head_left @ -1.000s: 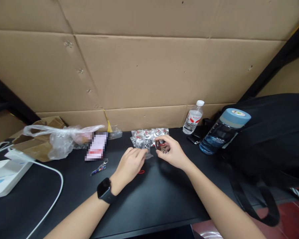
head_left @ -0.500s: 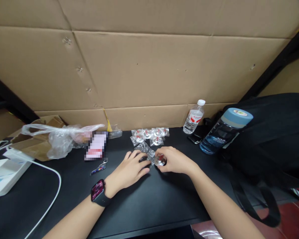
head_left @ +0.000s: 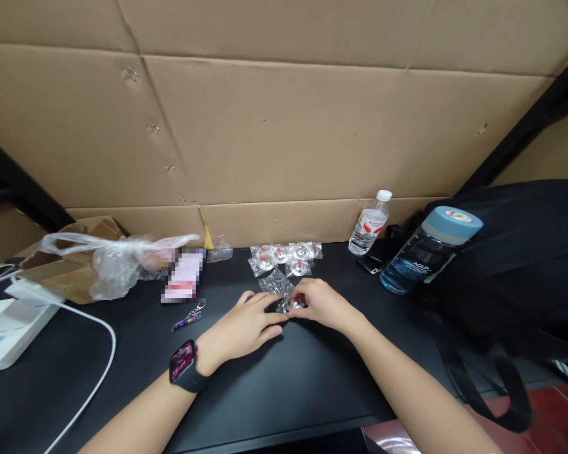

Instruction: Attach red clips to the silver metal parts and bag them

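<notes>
A round silver metal piece with a red mark [head_left: 295, 303] is held in the curled fingers of my right hand [head_left: 322, 302], low over the black tabletop. My left hand [head_left: 250, 323] lies beside it with fingers spread, its fingertips on the edge of a clear plastic bag [head_left: 275, 284]. The silver piece is at the bag's near end; whether part of it is inside I cannot tell. Behind the bag lie several similar silver pieces in clear bags [head_left: 284, 254], grouped near the cardboard wall. A dark watch [head_left: 182, 364] is on my left wrist.
At the right stand a water bottle [head_left: 370, 222], a blue-lidded bottle [head_left: 428, 249] and a black backpack [head_left: 515, 271]. To the left are a phone [head_left: 185, 275], a keychain [head_left: 188, 320], a plastic bag [head_left: 118, 268], an open carton [head_left: 66, 249] and a white cable [head_left: 105, 366].
My right hand has brought the silver piece slightly left, up to my left fingertips and the clear bag. The left hand stays almost in place.
</notes>
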The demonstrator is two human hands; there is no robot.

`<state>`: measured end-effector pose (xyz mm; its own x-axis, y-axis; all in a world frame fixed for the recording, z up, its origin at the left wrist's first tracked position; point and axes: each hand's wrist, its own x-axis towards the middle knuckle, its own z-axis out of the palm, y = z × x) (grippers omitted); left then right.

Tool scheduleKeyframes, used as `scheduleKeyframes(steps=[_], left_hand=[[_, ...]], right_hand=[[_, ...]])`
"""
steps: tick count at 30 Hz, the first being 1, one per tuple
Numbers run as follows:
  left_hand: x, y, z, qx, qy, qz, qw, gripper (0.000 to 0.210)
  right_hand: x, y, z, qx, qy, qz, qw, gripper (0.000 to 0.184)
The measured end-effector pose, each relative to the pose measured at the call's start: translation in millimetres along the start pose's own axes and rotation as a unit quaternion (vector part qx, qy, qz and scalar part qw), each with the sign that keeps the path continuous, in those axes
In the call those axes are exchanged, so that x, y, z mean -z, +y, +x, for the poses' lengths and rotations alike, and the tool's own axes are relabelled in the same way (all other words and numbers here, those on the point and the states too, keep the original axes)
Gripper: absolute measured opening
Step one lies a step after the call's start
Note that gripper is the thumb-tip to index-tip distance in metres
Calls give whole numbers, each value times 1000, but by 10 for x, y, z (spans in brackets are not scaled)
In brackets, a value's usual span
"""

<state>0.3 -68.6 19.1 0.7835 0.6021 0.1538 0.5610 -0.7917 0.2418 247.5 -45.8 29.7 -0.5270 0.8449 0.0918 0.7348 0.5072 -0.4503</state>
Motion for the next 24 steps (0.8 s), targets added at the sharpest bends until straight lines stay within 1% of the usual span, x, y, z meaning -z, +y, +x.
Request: scheduleKeyframes(steps=[3,6,8,10,13,15,20,22,24], left_hand=[[14,7,-2,6,-3,-6,1000,34],[25,7,-5,10,-6,-12,1000,34],[23,4,-6,8,-6,-16,1000,35],[17,3,-6,6,-3,-17,1000,35],[3,6,-7,6,9,-14,1000,35],[-2,8,-9,0,17,-14,1000,35],[29,8,-6,-11,19,-14,1000,32],[56,6,5,-11,24,-14,1000,27],[75,-3,26,5,43,-16,999,28]], right_hand=[[31,-9,-18,19,2,37,999,28],[78,-6,-56,62,-33,66,995,26],[83,7,-67,76,-47,73,993,27],[55,21,-56,66,-24,54,996,27],[-33,26,2,36,53,-24,998,23],[-103,14,62,23,94,-70,993,23],[-246,-44,231,-7,162,-131,978,27],[-250,-50,263,-3,172,-127,977,26],[-208,-34,248,31,155,-78,984,28]])
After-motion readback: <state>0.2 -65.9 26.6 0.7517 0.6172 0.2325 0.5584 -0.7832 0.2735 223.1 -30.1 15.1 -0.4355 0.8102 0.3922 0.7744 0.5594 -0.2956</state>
